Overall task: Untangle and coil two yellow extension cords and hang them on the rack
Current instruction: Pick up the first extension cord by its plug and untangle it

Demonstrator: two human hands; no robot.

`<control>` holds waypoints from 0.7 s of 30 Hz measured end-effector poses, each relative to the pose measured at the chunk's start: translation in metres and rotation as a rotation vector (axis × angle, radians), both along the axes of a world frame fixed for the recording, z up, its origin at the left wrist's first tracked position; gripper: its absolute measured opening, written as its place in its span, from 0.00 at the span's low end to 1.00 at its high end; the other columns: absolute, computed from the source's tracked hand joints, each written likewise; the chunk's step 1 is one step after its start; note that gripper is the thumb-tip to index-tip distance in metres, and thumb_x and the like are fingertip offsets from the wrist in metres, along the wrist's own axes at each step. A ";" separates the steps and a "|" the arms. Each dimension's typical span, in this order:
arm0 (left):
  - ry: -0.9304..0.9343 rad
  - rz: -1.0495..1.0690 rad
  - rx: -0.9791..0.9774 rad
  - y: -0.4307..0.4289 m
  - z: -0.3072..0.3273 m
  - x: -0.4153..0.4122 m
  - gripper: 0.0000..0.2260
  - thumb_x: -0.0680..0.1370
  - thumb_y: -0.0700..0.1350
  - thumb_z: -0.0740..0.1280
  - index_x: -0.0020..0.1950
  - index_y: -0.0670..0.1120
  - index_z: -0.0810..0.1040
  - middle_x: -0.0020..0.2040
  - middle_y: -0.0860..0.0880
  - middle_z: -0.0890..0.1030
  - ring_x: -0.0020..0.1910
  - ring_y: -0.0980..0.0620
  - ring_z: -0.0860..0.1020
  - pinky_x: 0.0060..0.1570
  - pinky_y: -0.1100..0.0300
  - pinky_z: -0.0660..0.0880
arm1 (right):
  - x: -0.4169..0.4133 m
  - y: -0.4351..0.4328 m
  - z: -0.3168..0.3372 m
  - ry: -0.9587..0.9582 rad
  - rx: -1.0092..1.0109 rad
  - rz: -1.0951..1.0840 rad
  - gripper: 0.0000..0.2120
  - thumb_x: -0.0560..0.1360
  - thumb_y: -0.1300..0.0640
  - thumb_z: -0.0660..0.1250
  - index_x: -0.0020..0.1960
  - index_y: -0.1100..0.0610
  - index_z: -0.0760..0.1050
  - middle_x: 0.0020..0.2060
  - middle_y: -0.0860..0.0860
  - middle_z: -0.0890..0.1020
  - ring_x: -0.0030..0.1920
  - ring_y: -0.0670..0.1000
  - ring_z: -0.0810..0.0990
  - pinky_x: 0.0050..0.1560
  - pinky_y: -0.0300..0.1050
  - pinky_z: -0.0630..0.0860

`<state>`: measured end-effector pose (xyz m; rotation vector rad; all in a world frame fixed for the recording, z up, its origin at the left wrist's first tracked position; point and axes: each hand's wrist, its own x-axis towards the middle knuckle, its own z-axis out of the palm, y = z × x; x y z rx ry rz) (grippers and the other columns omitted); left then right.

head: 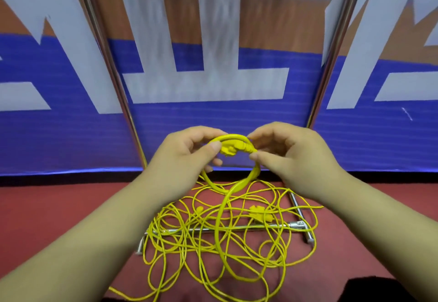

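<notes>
A small loop of yellow extension cord [233, 184] is raised between both hands in front of me. My left hand [187, 150] pinches the loop's top beside a yellow plug [228, 151]. My right hand [289, 152] pinches the cord on the plug's right side. From the loop the cord drops into a loose tangled heap of yellow cords [227, 242] on the red floor. Two more yellow plugs [259, 214] lie in the heap. The rack's chrome base bars [298, 226] lie under the tangle, and its two uprights [113, 69] rise behind my hands.
A blue, orange and white banner [213, 116] hangs close behind the rack and reaches the floor. Red floor [59, 207] spreads left and right of the heap. A dark shape [379, 290] sits at the bottom right edge.
</notes>
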<state>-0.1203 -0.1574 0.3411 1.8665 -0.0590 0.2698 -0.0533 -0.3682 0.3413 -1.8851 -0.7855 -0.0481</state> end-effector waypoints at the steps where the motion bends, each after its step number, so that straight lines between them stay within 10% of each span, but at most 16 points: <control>1: 0.006 -0.001 -0.031 0.000 -0.001 0.000 0.10 0.81 0.37 0.64 0.54 0.50 0.81 0.41 0.53 0.86 0.38 0.55 0.83 0.38 0.63 0.78 | 0.000 0.000 0.000 -0.011 0.003 0.000 0.15 0.71 0.68 0.75 0.51 0.51 0.81 0.43 0.46 0.86 0.42 0.45 0.86 0.47 0.39 0.81; 8: 0.113 0.055 -0.282 0.000 -0.003 0.003 0.10 0.82 0.37 0.62 0.56 0.46 0.81 0.38 0.50 0.83 0.35 0.54 0.79 0.38 0.61 0.77 | -0.004 0.001 0.003 -0.013 0.073 -0.048 0.17 0.72 0.68 0.74 0.51 0.47 0.80 0.44 0.46 0.86 0.46 0.43 0.86 0.49 0.38 0.81; 15: 0.140 0.106 -0.454 0.000 -0.001 -0.001 0.06 0.81 0.37 0.64 0.53 0.44 0.80 0.37 0.47 0.82 0.35 0.50 0.80 0.47 0.50 0.79 | -0.004 0.004 0.009 0.382 0.427 -0.161 0.14 0.74 0.68 0.72 0.55 0.55 0.76 0.44 0.60 0.86 0.47 0.60 0.86 0.50 0.52 0.84; 21: 0.009 0.074 -0.241 -0.005 0.008 -0.011 0.07 0.79 0.35 0.67 0.50 0.45 0.82 0.36 0.49 0.83 0.37 0.51 0.82 0.42 0.61 0.80 | -0.006 0.011 0.007 0.515 0.521 -0.264 0.10 0.75 0.67 0.72 0.47 0.57 0.73 0.35 0.54 0.85 0.43 0.53 0.86 0.44 0.47 0.83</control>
